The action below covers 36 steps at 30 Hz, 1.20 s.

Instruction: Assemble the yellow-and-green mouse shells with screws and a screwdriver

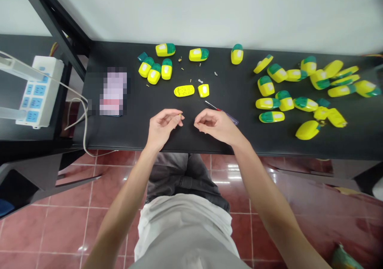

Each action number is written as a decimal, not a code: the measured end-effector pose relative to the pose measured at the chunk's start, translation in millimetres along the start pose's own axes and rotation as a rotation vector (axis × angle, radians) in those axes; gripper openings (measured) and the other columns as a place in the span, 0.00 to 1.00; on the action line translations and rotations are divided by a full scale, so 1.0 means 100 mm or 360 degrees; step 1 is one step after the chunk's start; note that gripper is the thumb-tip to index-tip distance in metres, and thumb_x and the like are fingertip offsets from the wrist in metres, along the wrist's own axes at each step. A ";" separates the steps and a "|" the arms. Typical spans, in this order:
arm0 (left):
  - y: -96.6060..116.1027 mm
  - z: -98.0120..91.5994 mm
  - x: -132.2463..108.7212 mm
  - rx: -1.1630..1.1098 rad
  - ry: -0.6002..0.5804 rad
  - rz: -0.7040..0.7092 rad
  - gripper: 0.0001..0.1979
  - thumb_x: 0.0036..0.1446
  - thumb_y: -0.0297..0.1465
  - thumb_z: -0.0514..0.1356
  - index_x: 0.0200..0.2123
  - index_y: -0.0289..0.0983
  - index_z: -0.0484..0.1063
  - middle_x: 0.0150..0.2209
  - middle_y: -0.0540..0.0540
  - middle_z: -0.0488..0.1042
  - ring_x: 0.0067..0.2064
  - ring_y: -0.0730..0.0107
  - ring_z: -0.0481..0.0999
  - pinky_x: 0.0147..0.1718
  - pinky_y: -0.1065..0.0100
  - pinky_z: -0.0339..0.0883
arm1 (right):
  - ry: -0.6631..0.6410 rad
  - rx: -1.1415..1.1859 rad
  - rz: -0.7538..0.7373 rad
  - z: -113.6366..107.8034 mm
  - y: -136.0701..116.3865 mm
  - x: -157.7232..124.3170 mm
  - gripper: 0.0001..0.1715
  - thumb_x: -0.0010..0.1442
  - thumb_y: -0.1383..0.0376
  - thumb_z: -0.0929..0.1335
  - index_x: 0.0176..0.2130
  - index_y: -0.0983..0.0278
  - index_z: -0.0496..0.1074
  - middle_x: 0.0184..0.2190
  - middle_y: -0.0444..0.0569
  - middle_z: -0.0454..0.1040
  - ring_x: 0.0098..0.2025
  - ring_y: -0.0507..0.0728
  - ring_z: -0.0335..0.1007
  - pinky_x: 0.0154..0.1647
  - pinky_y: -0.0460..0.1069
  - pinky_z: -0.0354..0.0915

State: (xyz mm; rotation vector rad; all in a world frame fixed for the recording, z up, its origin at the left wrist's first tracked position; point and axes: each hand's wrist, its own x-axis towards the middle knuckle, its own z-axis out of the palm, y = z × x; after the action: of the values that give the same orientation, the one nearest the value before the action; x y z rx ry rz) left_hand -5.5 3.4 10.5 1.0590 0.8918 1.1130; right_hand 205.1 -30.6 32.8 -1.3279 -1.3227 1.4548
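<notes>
- Below the tabletop, at the nearest part of the view, are the person's grey trousers [182, 177] and a floor of red tiles [67, 225].
- The left hand [163, 128] is above the near edge of the black tabletop [248, 139]. Its thumb and first finger pinch a very small gold screw [180, 114].
- The right hand [214, 126] is just beside the left hand. Its fingers are curled and the tips come together, but I cannot see any thing between them.
- Near the right hand, a small screwdriver [220, 109] with a red and clear purple handle lies on the tabletop.
- Farther, near the middle, lie an open yellow shell [184, 90] and a smaller yellow piece [203, 90]. Some tiny screws [190, 80] are scattered around them.
- Many yellow and green plastic cases lie in a big group toward the right edge [284, 101], and others lie along the far edge [165, 50].
- At the left end is a blurred flat object [113, 93]. Beyond the left edge is a white power strip [40, 91] with blue sockets.
</notes>
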 end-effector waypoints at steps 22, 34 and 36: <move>0.04 -0.02 -0.02 -0.0043 -0.0108 -0.0041 0.16 0.50 0.42 0.79 0.37 0.39 0.85 0.33 0.47 0.84 0.30 0.74 0.79 0.35 0.70 0.76 | 0.0358 -0.0896 -0.0605 0.23 -0.13 0.06 0.10 0.63 0.71 0.69 0.41 0.61 0.81 0.34 0.46 0.84 0.29 0.53 0.75 0.35 0.48 0.69; 0.06 -0.02 -0.02 -0.0074 -0.0145 -0.0100 0.15 0.50 0.40 0.80 0.36 0.38 0.86 0.33 0.46 0.85 0.31 0.73 0.81 0.38 0.69 0.77 | 0.0402 -0.1105 -0.0859 0.27 -0.17 0.04 0.10 0.68 0.72 0.68 0.37 0.61 0.78 0.40 0.49 0.84 0.35 0.53 0.77 0.37 0.48 0.70; 0.05 -0.03 -0.02 -0.0082 -0.0152 -0.0093 0.14 0.50 0.39 0.79 0.37 0.38 0.86 0.33 0.47 0.85 0.32 0.73 0.81 0.38 0.69 0.77 | 0.0343 -0.1101 -0.0877 0.25 -0.19 0.02 0.09 0.69 0.71 0.68 0.38 0.61 0.79 0.41 0.50 0.84 0.37 0.54 0.78 0.38 0.48 0.71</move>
State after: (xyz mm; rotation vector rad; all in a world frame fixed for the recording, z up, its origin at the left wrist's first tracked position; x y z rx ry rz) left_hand -9.8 2.3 15.1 1.0290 0.8092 1.0230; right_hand 178.6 -29.9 49.0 -1.3171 -1.9338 0.4727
